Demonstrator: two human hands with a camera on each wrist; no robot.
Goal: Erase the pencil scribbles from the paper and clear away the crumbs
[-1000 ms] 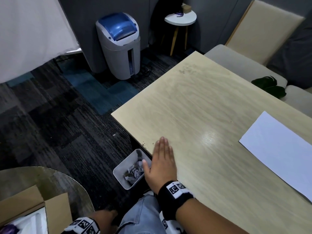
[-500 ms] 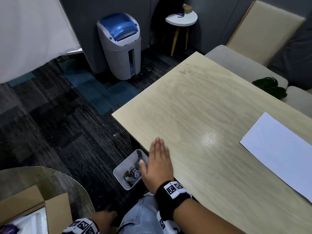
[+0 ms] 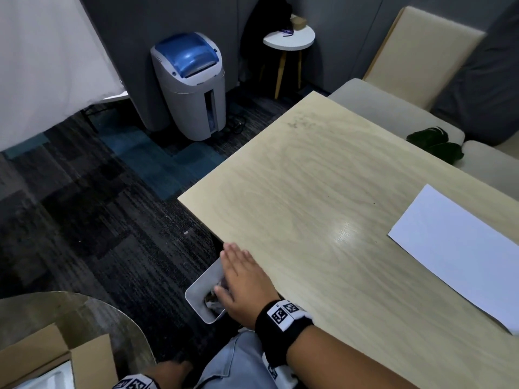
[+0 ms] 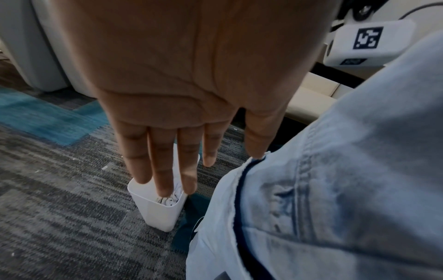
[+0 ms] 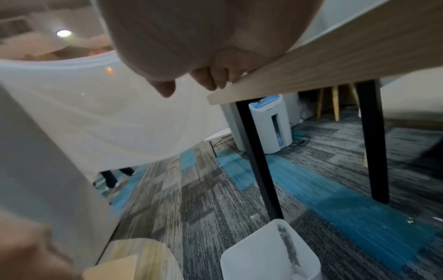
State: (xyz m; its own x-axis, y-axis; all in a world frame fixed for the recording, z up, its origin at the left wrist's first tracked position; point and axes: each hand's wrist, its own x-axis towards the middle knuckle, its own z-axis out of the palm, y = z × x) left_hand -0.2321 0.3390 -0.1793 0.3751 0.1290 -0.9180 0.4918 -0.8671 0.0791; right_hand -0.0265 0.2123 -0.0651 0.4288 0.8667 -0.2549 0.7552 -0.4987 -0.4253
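From the head view, the right hand lies flat, fingers straight, at the table edge above a white bin; the paper lies well apart.

The left wrist view shows the left hand, fingers straight, holding nothing.

The right wrist view shows fingertips on the edge.

No readable writing.

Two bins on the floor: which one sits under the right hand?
The small white open bin, directly below the right hand at the table edge; the blue-lidded bin stands far off.
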